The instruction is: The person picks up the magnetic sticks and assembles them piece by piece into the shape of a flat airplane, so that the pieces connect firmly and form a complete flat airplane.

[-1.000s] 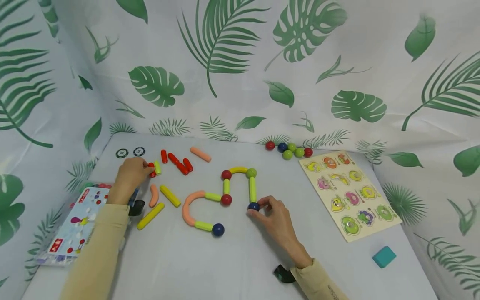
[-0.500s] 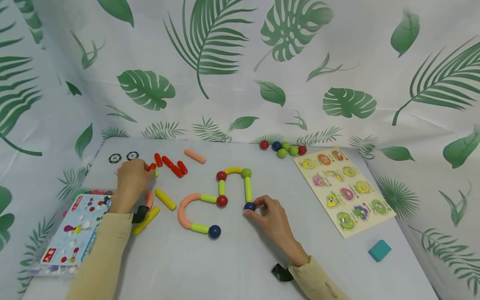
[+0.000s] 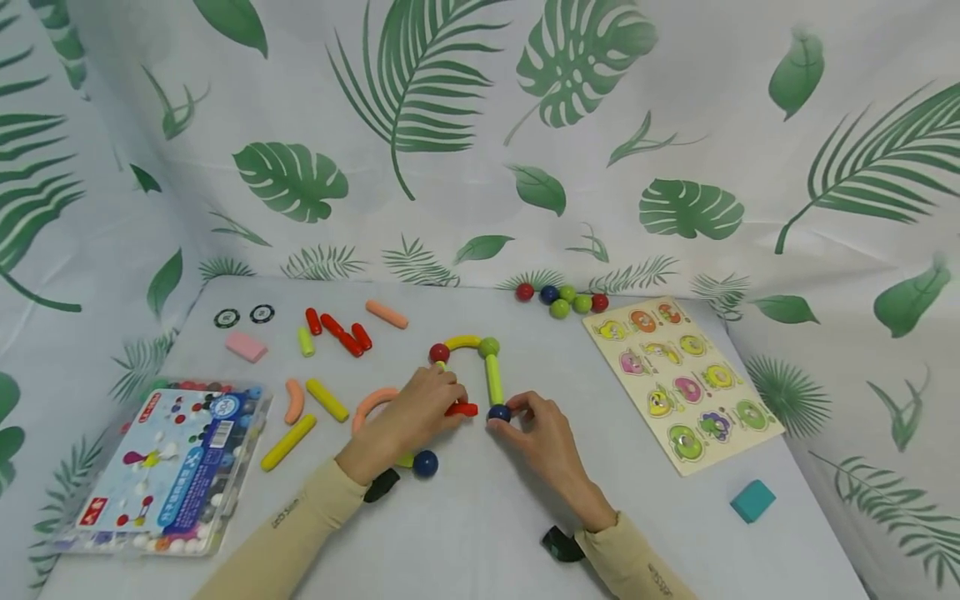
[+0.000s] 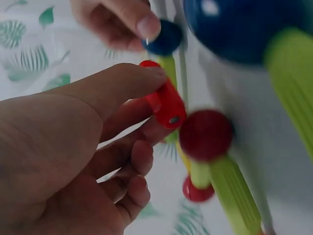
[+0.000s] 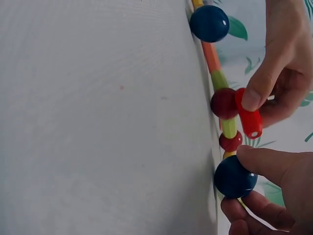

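Left hand has come over from the far sticks and now pinches a short red stick beside the red ball. Right hand pinches the blue ball. Stick looks light, hard and smooth; hold its middle

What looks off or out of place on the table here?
Nothing stands out. Loose sticks and balls lie scattered but intact, the puzzle board lies flat, and the left hand holds a red stick beside the chain's red ball.
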Demonstrator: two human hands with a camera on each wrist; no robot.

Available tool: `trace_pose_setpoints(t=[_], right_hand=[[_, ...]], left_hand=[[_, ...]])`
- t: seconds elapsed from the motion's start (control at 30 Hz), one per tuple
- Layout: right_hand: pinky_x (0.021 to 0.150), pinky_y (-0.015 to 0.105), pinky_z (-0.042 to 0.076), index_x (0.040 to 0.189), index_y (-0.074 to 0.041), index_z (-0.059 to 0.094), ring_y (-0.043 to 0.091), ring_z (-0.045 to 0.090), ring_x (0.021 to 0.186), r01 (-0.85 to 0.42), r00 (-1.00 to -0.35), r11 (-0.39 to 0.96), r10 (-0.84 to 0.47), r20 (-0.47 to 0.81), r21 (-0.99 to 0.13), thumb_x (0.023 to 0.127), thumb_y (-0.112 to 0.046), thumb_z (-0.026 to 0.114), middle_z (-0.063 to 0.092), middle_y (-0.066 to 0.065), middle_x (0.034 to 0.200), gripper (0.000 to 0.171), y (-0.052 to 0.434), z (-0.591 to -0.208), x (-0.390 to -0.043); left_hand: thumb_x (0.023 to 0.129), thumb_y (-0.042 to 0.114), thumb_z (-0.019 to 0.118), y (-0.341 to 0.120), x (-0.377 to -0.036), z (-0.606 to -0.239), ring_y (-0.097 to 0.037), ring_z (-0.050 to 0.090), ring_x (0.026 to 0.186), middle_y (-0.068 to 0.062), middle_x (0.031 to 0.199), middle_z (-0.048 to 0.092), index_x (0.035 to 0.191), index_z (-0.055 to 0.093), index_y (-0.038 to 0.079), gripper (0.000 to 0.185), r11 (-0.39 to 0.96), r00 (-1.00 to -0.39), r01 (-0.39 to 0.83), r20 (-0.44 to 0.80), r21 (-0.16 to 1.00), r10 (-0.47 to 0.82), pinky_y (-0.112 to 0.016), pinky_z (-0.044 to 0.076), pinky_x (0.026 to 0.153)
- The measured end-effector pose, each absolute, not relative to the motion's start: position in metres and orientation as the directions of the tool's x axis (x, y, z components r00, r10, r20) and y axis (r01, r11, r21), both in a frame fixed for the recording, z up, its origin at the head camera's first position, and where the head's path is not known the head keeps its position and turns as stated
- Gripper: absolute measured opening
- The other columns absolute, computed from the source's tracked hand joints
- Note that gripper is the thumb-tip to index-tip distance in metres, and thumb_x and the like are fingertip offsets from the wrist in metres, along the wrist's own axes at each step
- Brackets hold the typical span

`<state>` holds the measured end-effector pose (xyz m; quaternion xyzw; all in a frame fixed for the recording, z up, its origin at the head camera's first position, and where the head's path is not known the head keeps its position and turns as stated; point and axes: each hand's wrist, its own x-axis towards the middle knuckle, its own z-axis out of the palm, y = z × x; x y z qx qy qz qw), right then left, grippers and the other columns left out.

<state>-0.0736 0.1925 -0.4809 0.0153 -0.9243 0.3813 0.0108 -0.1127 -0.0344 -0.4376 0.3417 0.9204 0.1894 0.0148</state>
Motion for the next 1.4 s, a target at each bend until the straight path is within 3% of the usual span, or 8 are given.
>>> trace_pose_setpoints(t=[0.17,0.57,0.87,1.1,1.4], right_hand=[[0.074,0.028,0.041,0.104,-0.013,0.07,0.017,0.053,0.086,-0.047,-0.999,0.712,-0.029,0.038,-0.701,0.083,-0.033,0.085,0.069,-0.001,0.094,0.033,0.194,-0.482,-0.074],[0.075,0.028,0.042,0.107,-0.015,0.07,0.017,0.052,0.087,-0.026,-1.0,0.711,-0.028,0.009,-0.703,0.082,-0.034,0.085,0.068,-0.002,0.095,0.035,0.193,-0.48,-0.073],[0.074,0.029,0.041,0.107,-0.013,0.069,0.017,0.053,0.088,-0.037,-0.999,0.711,-0.027,0.026,-0.702,0.085,-0.034,0.083,0.067,-0.001,0.096,0.033,0.191,-0.482,-0.073],[0.076,0.029,0.041,0.106,-0.012,0.069,0.017,0.053,0.087,-0.035,-0.999,0.709,0.002,0.052,-0.704,0.086,-0.033,0.083,0.068,0.0,0.096,0.033,0.189,-0.483,-0.076],[0.074,0.029,0.04,0.104,-0.011,0.069,0.019,0.054,0.085,-0.05,-0.997,0.701,0.008,0.078,-0.711,0.084,-0.032,0.084,0.07,0.0,0.093,0.032,0.184,-0.483,-0.079]], left_hand=[[0.088,0.025,0.081,-0.016,-0.112,-0.441,-0.017,0.045,0.084,0.0,0.087,0.063,0.1,0.075,0.011,0.019,0.677,-0.735,0.652,0.066,0.341,0.674,-0.033,0.04,0.081],[0.089,0.024,0.08,-0.012,-0.115,-0.448,-0.017,0.045,0.084,0.0,0.089,0.064,0.1,0.075,0.011,0.018,0.689,-0.741,0.638,0.031,0.344,0.671,-0.033,0.038,0.081],[0.081,0.031,0.087,-0.035,-0.12,-0.449,-0.023,0.05,0.106,-0.006,0.111,0.065,0.115,0.075,0.01,0.042,0.688,-0.763,0.617,0.074,0.382,0.643,-0.039,0.043,0.091],[0.082,0.026,0.086,-0.042,-0.123,-0.455,-0.021,0.05,0.103,-0.003,0.106,0.063,0.106,0.077,0.012,0.029,0.679,-0.756,0.624,0.077,0.387,0.65,-0.036,0.04,0.088],[0.087,0.021,0.082,-0.045,-0.124,-0.458,-0.019,0.051,0.104,-0.001,0.106,0.065,0.112,0.075,0.012,0.028,0.677,-0.755,0.625,0.081,0.389,0.651,-0.036,0.043,0.091]])
